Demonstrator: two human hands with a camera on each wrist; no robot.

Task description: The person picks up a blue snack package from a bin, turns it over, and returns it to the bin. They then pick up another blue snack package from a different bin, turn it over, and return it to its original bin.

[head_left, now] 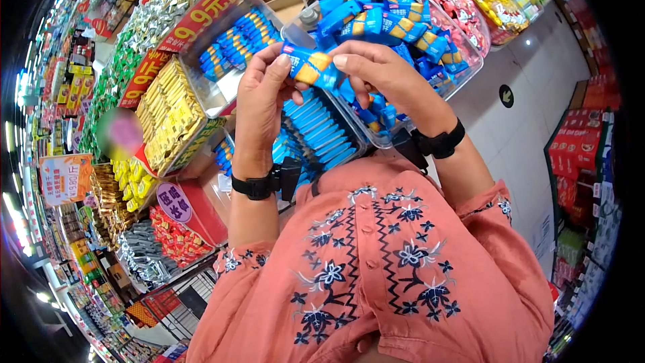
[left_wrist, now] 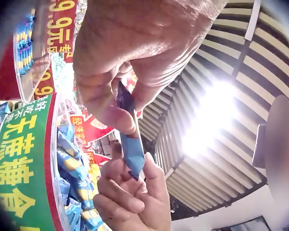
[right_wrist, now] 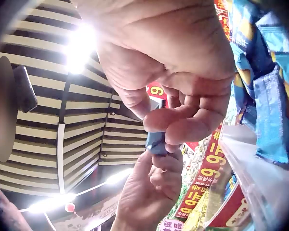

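Note:
A blue and orange snack packet (head_left: 310,67) is held up between both hands above the clear bins. My left hand (head_left: 263,97) pinches its left end between thumb and fingers. My right hand (head_left: 376,74) pinches its right end. In the left wrist view the packet (left_wrist: 131,144) shows edge-on as a narrow blue strip, with the left hand (left_wrist: 130,67) above and the right hand (left_wrist: 132,197) below. The right wrist view shows the same blue packet (right_wrist: 156,139) gripped by the right hand (right_wrist: 183,96), the left hand (right_wrist: 149,192) beneath it.
A clear bin (head_left: 470,70) full of matching blue packets stands just behind the hands. A second bin (head_left: 215,97) of blue sticks lies to the left, with gold packets (head_left: 168,114) beside it. Red price signs (head_left: 195,17) line the display. A tiled aisle (head_left: 531,114) runs along the right.

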